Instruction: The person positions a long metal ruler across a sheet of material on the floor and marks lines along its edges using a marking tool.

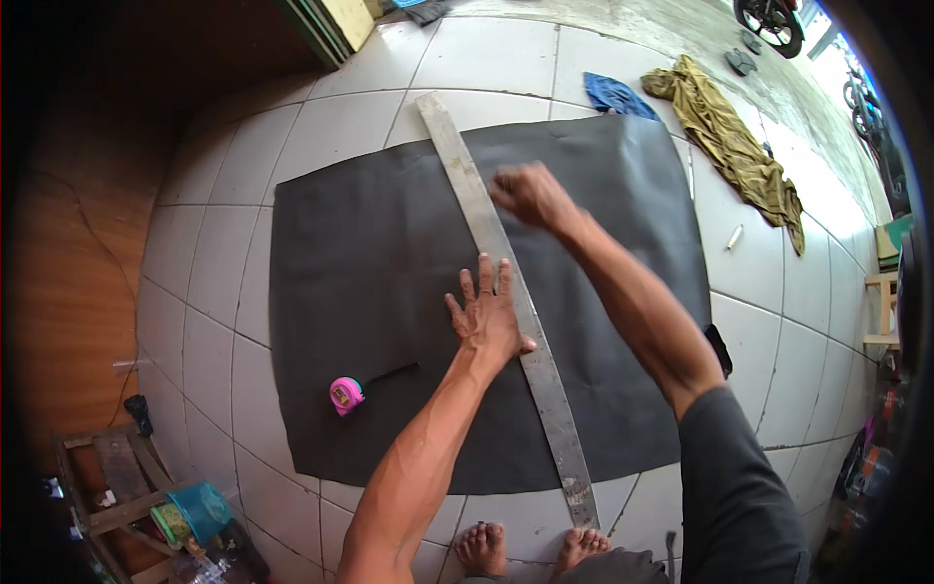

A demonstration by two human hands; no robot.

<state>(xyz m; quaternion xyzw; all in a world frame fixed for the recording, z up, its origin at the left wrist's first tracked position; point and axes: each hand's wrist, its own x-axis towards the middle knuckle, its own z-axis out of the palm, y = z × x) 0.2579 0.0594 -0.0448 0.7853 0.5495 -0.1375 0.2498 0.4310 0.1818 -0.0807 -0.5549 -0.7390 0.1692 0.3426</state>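
White tiles cover the floor beside a brown wooden panel. On them lies a smooth black sheet, crossed by a scuffed metal straightedge. The left hand, fingers spread, rests partly on the straightedge, gripping nothing; the right hand curls fist-like just beside it, any contents impossible to tell. One sheet, one straightedge, one pink tape measure, two bare feet.

Metal straightedge w/ scuffs; sheet smooth, semi-matt; flr tiles glossy.

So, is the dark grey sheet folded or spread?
Spread: the dark grey sheet lies flat on white tiles beneath the metal straightedge.
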